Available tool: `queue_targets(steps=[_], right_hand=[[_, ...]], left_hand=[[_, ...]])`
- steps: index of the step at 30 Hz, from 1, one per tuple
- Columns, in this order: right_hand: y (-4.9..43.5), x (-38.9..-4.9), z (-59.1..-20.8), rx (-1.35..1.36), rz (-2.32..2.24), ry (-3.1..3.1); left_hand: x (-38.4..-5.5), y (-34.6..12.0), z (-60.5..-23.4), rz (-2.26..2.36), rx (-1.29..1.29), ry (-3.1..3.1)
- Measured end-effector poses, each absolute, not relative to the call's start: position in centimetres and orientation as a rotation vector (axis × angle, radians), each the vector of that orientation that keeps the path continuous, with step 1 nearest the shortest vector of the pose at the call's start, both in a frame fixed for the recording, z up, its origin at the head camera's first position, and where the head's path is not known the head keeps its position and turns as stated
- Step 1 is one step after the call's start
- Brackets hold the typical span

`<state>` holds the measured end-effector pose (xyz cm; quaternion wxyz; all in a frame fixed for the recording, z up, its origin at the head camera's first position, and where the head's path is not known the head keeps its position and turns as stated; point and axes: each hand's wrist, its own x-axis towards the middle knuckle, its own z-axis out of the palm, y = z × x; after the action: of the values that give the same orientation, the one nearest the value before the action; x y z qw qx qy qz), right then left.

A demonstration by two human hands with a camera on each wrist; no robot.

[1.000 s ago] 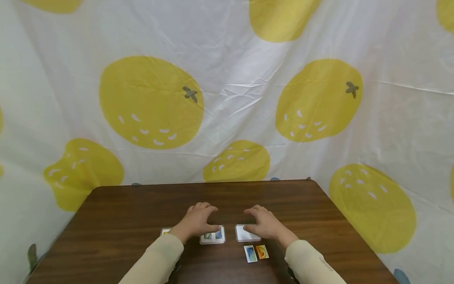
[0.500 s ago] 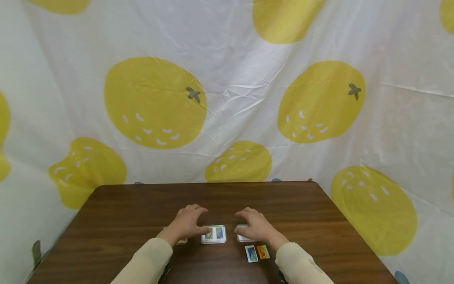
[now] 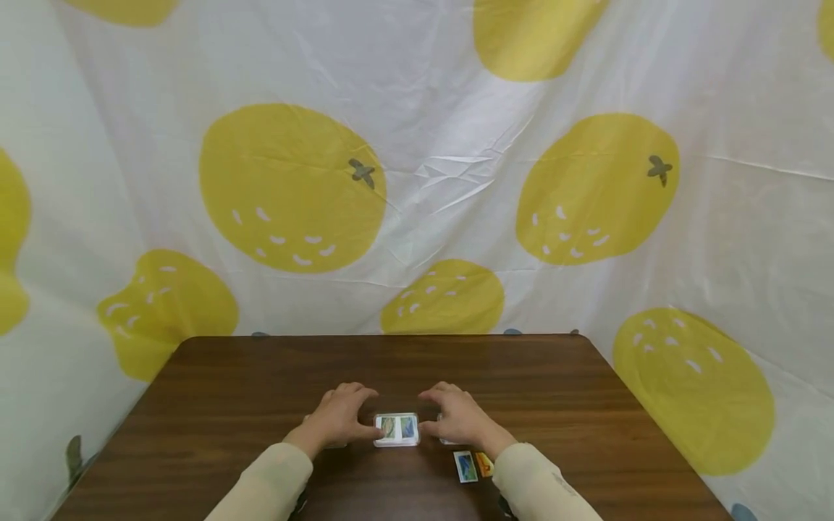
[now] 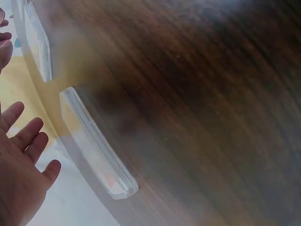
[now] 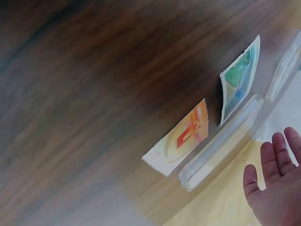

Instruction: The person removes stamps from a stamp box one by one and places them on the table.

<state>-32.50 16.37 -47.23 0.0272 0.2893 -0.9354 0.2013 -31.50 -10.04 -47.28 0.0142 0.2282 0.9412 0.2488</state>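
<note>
A clear flat case [image 3: 397,430] with two stamps inside lies mid-table. My left hand [image 3: 335,420] is on its left, thumb tip at the case's edge in the head view; whether it touches, I cannot tell. To the right, my right hand [image 3: 462,420] has its fingers spread and holds nothing. Another case [image 4: 96,146] lies by the left hand, mostly covered in the head view. Beneath the right hand is a third case [image 5: 221,143], largely hidden from above. Nearer me lie two loose postage stamps, a blue-green one [image 5: 240,77] and an orange one [image 5: 181,136].
The brown wooden table [image 3: 228,391] has its far edge against a hanging white cloth [image 3: 443,108] printed with yellow fruit. Sleeves [image 3: 267,481] reach in from the near side.
Both hands have shifted left over the table. The left hand covers more of the left case, and the right hand covers more of the right case. The cases and loose stamps stay put.
</note>
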Motion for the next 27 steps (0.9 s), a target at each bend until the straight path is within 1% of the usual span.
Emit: queue_targets(steps=[7,12,27], right_hand=[[15.3,-32.2,-47.1,0.908,0.545,-2.931],[14.9,-32.1,-47.5,0.89,0.547,-2.981],[14.2,-32.5,-48.4,0.962,0.444,-2.967]], left_hand=[[-31.4,-10.3,-47.4,0.754,0.776,2.944],[-31.4,-10.4,-47.8,0.737,0.791,2.939],[-31.2,-10.5,-48.7,0.741,0.821,2.892]])
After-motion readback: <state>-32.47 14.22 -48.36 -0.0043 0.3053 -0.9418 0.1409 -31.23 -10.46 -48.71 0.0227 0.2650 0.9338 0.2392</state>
